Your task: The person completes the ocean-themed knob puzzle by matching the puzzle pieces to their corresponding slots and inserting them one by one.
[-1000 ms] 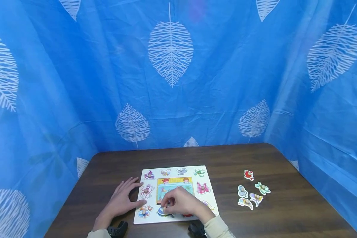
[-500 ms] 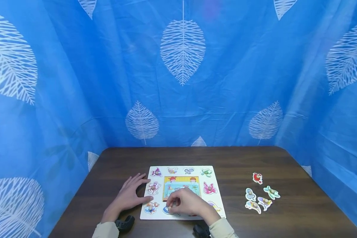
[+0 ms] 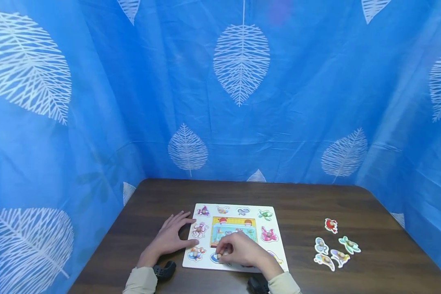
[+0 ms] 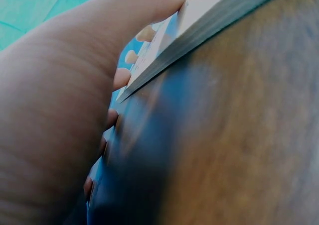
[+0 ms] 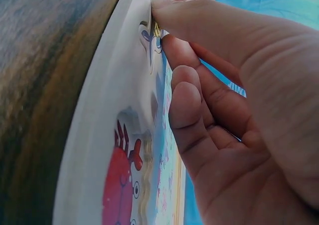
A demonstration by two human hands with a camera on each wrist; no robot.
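Note:
My right hand [image 3: 239, 247] pinches a blue fish-like knob puzzle piece [image 3: 214, 258] between thumb and finger, over the near edge of a white puzzle board [image 3: 237, 267]. In the right wrist view the piece's tail end [image 5: 151, 48] shows at the board's surface below the thumb; whether it lies flush I cannot tell. The left hand [image 3: 172, 234] lies spread at the board's left edge, its thumb on the board and the other fingers reaching to the table. Near it are an octopus piece [image 3: 199, 230] and a multicoloured piece [image 3: 196, 253].
Several loose knob pieces lie on the dark wooden table to the right: a red crab [image 3: 331, 225], a green piece [image 3: 349, 244], a grey one [image 3: 321, 246] and others. A printed red crab [image 5: 118, 185] shows in a board recess. Blue curtain [image 3: 279, 155] surrounds the table.
The head view has turned left, so the board, hands and loose pieces appear farther right. My right hand stays at the blue piece, and the left hand keeps its place on the board's edge.

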